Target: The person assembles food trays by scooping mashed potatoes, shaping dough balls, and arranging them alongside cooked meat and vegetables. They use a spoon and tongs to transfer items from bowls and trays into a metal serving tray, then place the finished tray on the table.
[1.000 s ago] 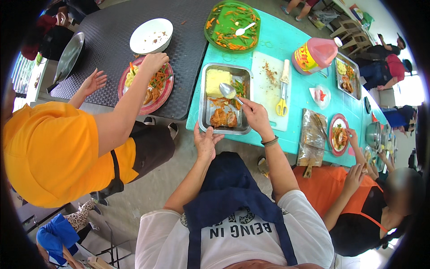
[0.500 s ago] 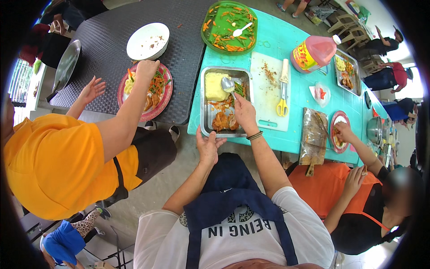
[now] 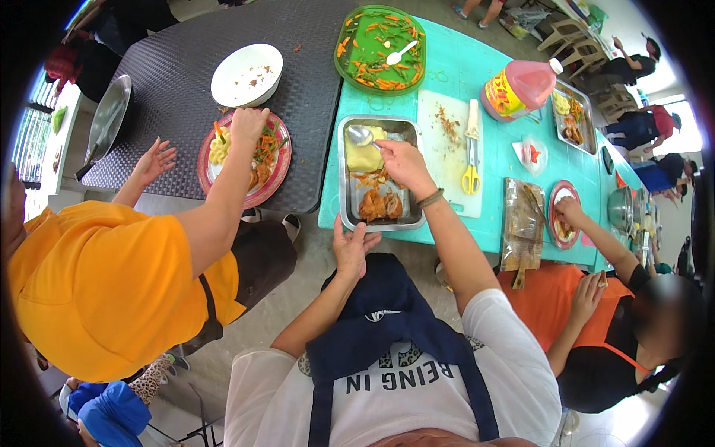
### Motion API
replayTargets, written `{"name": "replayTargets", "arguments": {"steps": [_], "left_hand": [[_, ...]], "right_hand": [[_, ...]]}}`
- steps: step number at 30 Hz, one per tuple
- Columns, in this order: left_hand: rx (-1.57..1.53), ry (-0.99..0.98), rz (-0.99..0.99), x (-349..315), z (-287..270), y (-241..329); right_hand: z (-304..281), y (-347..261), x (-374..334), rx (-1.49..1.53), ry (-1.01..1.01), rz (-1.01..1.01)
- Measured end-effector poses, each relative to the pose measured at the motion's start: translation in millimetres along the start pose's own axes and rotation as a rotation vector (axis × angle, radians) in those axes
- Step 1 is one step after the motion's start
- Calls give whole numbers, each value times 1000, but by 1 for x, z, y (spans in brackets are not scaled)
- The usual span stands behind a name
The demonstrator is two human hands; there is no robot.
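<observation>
My right hand (image 3: 406, 165) is closed around the handle of a metal spoon (image 3: 359, 135). The spoon's bowl rests over the far left part of a pale yellow block of mash (image 3: 365, 159) in a rectangular metal tray (image 3: 343, 195). Browned pieces of meat (image 3: 380, 204) lie in the tray's near part, with shredded orange vegetables beside them. Green vegetables at the tray's right are mostly hidden by my right hand. At the tray's near edge my left hand (image 3: 353, 249) grips the rim, thumb upward.
A white cutting board (image 3: 447, 197) carries yellow-handled scissors (image 3: 471, 179) right of the tray. Beyond stand a green vegetable tray (image 3: 381, 45) and a pink-filled jug (image 3: 521, 88). Co-workers on both sides reach over red-rimmed plates (image 3: 249, 195). A wooden board (image 3: 514, 246) overhangs the table edge.
My right hand has moved the spoon away from me and leftward, from the mash's right side to its far left part. The tray sits slightly farther right in view.
</observation>
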State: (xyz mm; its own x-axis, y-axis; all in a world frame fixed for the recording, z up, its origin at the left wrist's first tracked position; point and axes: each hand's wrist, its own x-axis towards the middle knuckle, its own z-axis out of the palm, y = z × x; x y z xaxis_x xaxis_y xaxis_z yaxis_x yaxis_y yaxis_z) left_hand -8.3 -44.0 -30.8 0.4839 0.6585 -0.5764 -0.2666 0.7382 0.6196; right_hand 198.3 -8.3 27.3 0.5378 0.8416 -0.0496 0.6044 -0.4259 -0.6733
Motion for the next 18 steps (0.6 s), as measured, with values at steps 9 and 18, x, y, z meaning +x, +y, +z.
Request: {"name": "replayTargets", "arguments": {"steps": [9,18], "left_hand": [[143,-100,-25,-2,-12,13],[250,40,51,-22,-4,0]], "right_hand": [[-68,-26,-57,-115,204,-109],[-54,17,-110,-15,306,-137]]}}
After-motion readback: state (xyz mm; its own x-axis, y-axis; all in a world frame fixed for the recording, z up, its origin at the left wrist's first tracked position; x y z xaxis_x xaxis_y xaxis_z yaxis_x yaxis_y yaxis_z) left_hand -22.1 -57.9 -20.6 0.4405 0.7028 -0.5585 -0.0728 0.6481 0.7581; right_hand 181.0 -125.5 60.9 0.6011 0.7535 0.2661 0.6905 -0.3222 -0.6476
